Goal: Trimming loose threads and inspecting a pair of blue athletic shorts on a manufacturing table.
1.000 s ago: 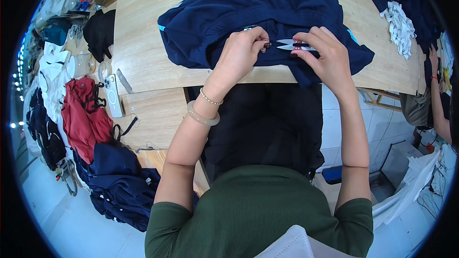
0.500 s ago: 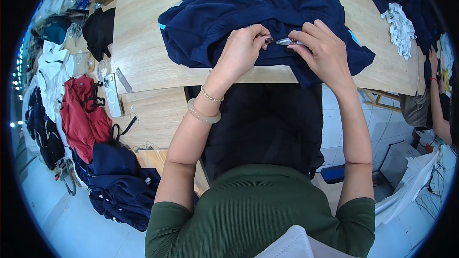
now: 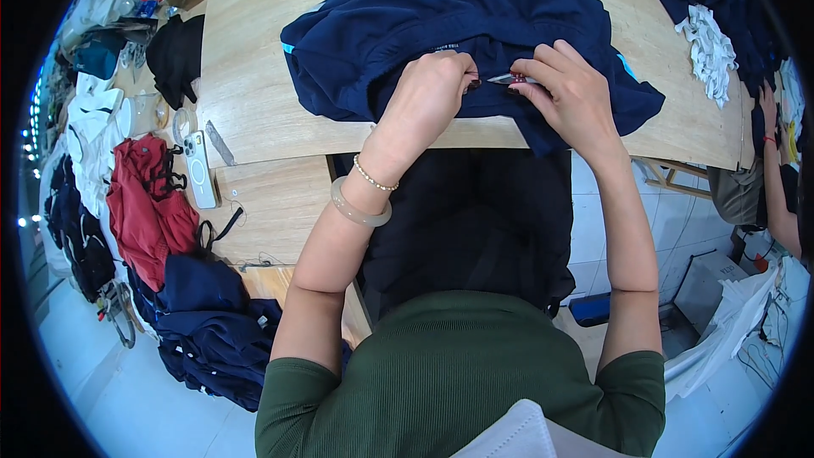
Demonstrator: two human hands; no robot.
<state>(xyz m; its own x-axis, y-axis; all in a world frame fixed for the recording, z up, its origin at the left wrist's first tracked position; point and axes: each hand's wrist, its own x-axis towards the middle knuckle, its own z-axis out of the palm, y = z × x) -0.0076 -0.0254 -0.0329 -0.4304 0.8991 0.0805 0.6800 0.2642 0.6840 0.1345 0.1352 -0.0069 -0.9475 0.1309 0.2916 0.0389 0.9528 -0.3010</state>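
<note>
A navy garment with light-blue trim lies bunched across the near part of the table, its opening turned toward me. My left hand is closed in a pinch on the garment's cloth at that opening; the fingertips partly hide what is between them. In my right hand is a small pair of thread snips, metal blades pointing left toward my left fingertips. Thumb and fingers close around the snips' handle, just above the cloth. A gap separates the blade tips from my left fingers.
Left of the garment lie a phone, a clear tape roll and a red garment. Dark clothes are heaped below. A crumpled white cloth lies at the table's right, near another person's arm.
My left hand has turned slightly and its fingertips have dropped a little. The snips have drawn slightly away from them, and more of the garment's inside neck shows.
</note>
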